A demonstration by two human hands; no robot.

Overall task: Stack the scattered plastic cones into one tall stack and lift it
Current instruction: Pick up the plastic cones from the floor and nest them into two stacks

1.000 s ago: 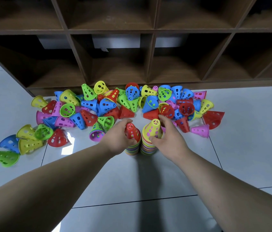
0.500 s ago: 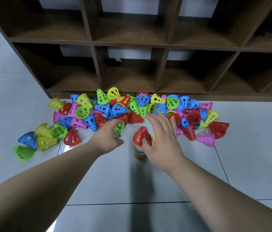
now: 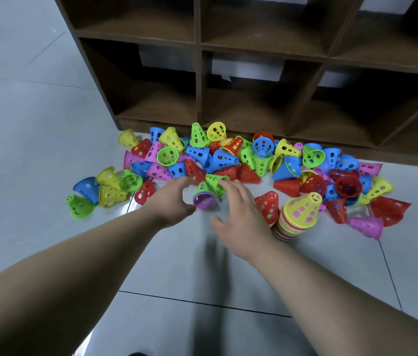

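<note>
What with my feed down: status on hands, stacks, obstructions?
Left hand open, right hand open, both flanking green-purple nested cone. Red-topped stack and yellow-topped stack stand separate. Loose cones crowd behind.

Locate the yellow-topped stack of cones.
In the head view the yellow-topped stack stands on the floor right of centre, beside the red-topped stack on its left, just beyond the right hand.

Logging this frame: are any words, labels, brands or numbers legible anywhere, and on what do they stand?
No text can be read in this frame.
The scattered cones, the yellow-topped stack, the wooden shelf and the white panels behind it show no lettering.
</note>
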